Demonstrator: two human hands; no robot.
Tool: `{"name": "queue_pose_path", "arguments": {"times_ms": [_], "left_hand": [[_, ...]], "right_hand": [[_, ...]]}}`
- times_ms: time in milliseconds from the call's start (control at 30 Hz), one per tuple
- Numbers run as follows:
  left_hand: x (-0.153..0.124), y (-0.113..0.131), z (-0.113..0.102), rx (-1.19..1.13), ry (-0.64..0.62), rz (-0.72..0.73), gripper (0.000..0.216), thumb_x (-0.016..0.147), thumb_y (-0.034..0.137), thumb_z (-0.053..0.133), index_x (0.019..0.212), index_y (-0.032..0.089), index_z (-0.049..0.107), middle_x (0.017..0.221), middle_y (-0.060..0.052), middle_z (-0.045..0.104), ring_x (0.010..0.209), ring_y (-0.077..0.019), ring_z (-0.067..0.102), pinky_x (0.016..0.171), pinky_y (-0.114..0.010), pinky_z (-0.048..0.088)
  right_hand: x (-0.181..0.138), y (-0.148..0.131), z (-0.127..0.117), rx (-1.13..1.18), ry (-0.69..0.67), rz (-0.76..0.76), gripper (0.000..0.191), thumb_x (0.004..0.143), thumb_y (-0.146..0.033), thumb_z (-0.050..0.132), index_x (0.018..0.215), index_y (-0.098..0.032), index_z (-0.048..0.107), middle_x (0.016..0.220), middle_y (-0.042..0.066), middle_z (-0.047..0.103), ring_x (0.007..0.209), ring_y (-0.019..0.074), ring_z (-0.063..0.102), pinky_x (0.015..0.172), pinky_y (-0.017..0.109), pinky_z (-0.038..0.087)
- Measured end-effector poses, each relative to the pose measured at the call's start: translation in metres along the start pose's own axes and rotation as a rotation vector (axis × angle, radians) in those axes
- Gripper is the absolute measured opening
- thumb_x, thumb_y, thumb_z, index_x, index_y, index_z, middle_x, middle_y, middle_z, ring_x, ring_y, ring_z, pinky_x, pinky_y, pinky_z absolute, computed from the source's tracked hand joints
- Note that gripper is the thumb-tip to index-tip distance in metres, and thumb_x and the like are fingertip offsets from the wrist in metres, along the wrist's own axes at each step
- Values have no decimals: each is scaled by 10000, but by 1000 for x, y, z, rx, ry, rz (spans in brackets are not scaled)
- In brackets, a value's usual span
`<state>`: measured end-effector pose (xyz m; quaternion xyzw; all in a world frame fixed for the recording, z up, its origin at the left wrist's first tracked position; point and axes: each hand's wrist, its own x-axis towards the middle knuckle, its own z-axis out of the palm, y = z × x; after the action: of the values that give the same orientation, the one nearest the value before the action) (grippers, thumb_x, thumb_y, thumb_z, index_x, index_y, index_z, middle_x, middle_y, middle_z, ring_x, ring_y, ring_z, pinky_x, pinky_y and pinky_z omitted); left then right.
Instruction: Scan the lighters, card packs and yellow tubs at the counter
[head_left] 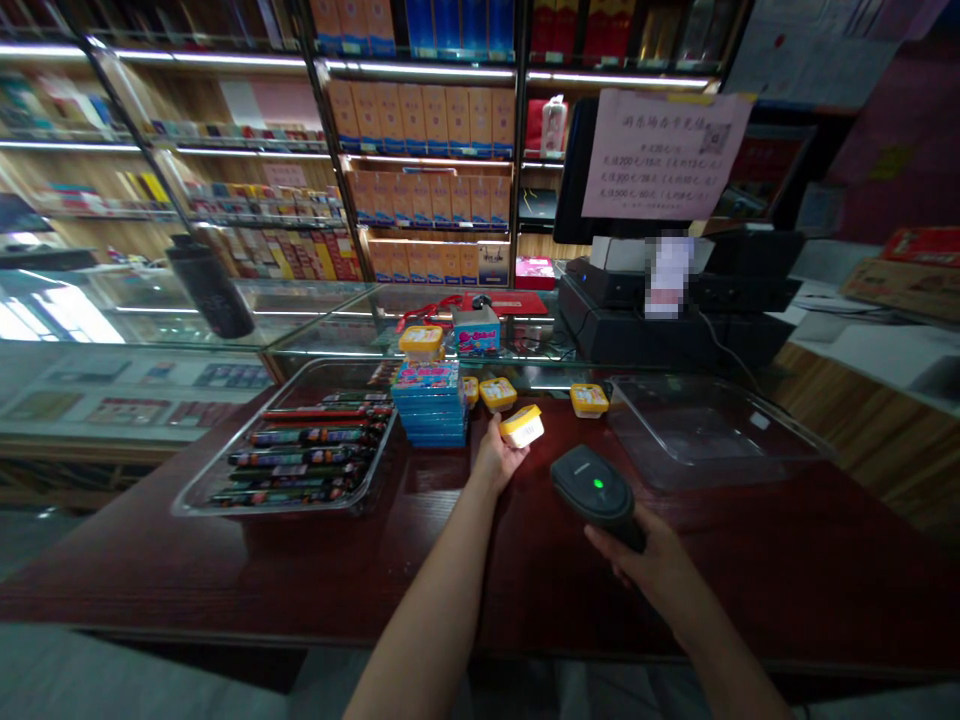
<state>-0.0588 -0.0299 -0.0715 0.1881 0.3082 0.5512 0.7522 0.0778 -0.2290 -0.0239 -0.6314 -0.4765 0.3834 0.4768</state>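
Observation:
A small white tub with a yellow lid (pixel 523 427) is tilted in my left hand (pixel 500 462), its printed side turned toward the scanner. My right hand (pixel 646 553) grips the handle of a dark barcode scanner (pixel 595 488), which has a green light lit on top. The scanner's head faces the tub across a short gap. Behind my left hand lies another yellow-lidded tub (pixel 497 394), and a further tub (pixel 589 400) sits to the right. A stack of blue packs (pixel 429 408) stands left of my left hand, with one more yellow-lidded tub (pixel 421 341) on top.
At left, a clear plastic tray (pixel 196 497) holds several dark, stick-like packages. To the right lies a clear plastic bin (pixel 697 430). Behind are a glass counter, a dark bottle (pixel 210 287), an open blue-and-pink box (pixel 478 333) and a monitor with a paper sign (pixel 664 155).

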Motion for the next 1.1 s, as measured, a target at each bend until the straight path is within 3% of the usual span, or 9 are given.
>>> {"name": "queue_pose_path", "arguments": {"times_ms": [133, 233, 367, 500, 600, 767, 933, 1100], "left_hand": [[-6, 2, -3, 56, -30, -9, 389, 933, 414, 399, 1171, 135, 528, 909, -84, 675, 643, -135, 639, 441, -186, 454], [-9, 3, -2, 47, -18, 14, 386, 934, 409, 404, 1183, 138, 518, 936, -85, 671, 663, -140, 645, 450, -192, 473], [-11, 5, 0, 12, -27, 51, 393, 931, 426, 406, 1162, 135, 535, 1003, -100, 662, 709, -148, 653, 475, -198, 498], [-14, 7, 1, 4, -20, 73, 303, 921, 332, 454, 1133, 132, 537, 1047, -112, 650, 782, -167, 663, 578, -249, 561], [-18, 7, 5, 36, -27, 95, 266, 881, 251, 529, 1127, 148, 521, 1075, -110, 643, 855, -192, 665, 692, -331, 588], [-12, 5, 24, 95, 21, 61, 250, 854, 182, 553, 1098, 134, 521, 1053, -118, 645, 880, -207, 661, 719, -365, 590], [17, 1, 65, 267, 122, -19, 248, 889, 207, 498, 1113, 105, 522, 958, -119, 666, 824, -199, 674, 677, -360, 592], [55, -13, 111, 595, 189, 75, 343, 827, 228, 588, 1124, 68, 528, 918, -144, 683, 762, -232, 691, 633, -364, 580]], "right_hand": [[3, 4, -5, -122, -15, -122, 395, 713, -476, 643, 976, -181, 634, 758, 24, 688, 630, 169, 614, 565, 275, 473], [10, 6, -9, -373, 51, -237, 365, 728, -454, 640, 1005, -217, 639, 961, 49, 715, 863, 222, 657, 723, 312, 492], [21, 13, -10, -839, 220, -302, 304, 756, -398, 622, 1036, -279, 630, 970, 18, 716, 802, 214, 667, 647, 303, 459], [30, 30, -8, -1043, 286, -406, 324, 795, -305, 591, 1112, -240, 604, 961, 39, 710, 798, 198, 659, 661, 290, 442], [34, 46, -7, -1064, 296, -470, 347, 813, -286, 573, 1151, -209, 593, 972, 57, 701, 812, 194, 652, 700, 292, 438], [34, 57, -7, -1016, 276, -473, 341, 812, -267, 567, 1146, -211, 598, 964, 49, 697, 820, 190, 649, 719, 295, 430], [31, 55, -11, -946, 291, -412, 322, 804, -299, 595, 1123, -255, 594, 918, 11, 694, 816, 189, 649, 697, 296, 417], [30, 56, -14, -899, 334, -447, 335, 801, -287, 613, 1133, -253, 587, 922, 10, 697, 822, 194, 650, 716, 300, 417]]}}
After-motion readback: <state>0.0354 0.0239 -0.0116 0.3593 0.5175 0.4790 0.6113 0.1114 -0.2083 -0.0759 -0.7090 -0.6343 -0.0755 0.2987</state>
